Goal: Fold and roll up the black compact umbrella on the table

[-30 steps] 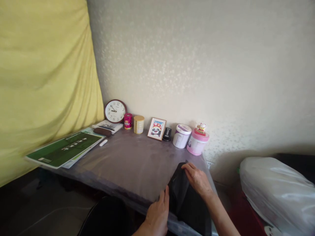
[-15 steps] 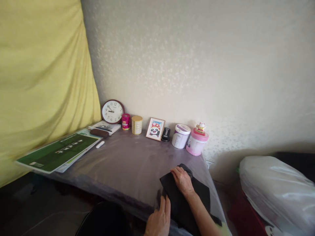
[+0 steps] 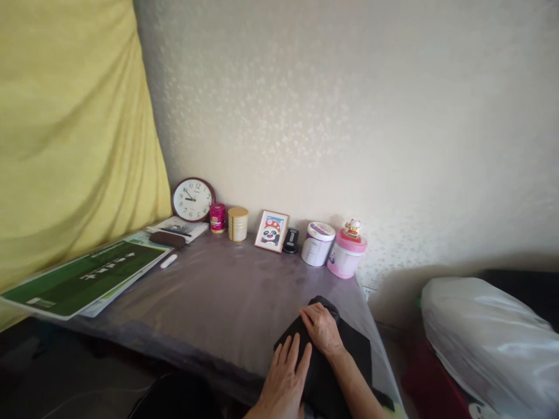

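A folded black cloth item (image 3: 350,344) lies at the near right part of the table, with a bunched or rolled part (image 3: 324,301) at its far end. My left hand (image 3: 286,372) rests flat on its left side, fingers stretched out and slightly apart. Just beyond it, my right hand (image 3: 322,331) has its fingers curled together on the cloth near the bunched end. My right forearm covers part of the cloth, so its exact kind cannot be made out.
Along the wall stand a clock (image 3: 193,199), a pink can (image 3: 217,218), a yellow-lidded can (image 3: 238,224), a framed panda picture (image 3: 271,231) and two tubs (image 3: 318,244). Green sheets (image 3: 96,276) lie left. Beyond the table's right edge sits a white plastic bag (image 3: 484,337).
My left hand has come up from the cloth's left edge and now lies spread on top. My right hand stays on the cloth. The view has shifted slightly.
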`<state>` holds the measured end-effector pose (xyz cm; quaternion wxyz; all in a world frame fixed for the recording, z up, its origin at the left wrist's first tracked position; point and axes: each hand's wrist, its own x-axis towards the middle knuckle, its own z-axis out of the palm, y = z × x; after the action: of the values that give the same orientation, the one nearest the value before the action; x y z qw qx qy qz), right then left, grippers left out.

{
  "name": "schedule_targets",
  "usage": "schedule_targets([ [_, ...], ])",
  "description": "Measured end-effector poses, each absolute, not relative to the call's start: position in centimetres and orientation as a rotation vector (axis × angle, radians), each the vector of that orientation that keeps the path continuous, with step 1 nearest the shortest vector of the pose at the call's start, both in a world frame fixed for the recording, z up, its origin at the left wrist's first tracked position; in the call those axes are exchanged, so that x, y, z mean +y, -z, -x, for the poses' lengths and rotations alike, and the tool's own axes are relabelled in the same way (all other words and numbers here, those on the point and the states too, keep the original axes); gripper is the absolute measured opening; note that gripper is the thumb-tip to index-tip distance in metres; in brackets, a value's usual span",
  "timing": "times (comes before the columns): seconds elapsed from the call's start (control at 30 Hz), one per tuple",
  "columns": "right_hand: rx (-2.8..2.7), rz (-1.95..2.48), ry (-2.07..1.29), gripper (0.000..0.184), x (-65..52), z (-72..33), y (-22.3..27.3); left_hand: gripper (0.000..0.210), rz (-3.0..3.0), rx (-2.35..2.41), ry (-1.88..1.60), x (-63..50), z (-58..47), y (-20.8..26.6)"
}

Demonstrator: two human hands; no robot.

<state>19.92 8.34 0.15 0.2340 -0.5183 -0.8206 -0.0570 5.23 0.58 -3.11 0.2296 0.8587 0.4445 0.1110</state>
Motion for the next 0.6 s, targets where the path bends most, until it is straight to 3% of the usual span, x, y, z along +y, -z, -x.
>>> schedule_targets([
  [0.27, -2.202, 1.411, 0.072, 0.034, 9.6, -22.6, 0.4, 0.081, -2.312, 1.308, -0.177, 0.2, -6.7, 3.2],
  [0.6, -2.170, 1.654, -0.048, 0.039, 13.3, -25.7, 1.6, 0.090, -2.245, 1.343, -0.044, 0.1, -6.7, 1.2],
])
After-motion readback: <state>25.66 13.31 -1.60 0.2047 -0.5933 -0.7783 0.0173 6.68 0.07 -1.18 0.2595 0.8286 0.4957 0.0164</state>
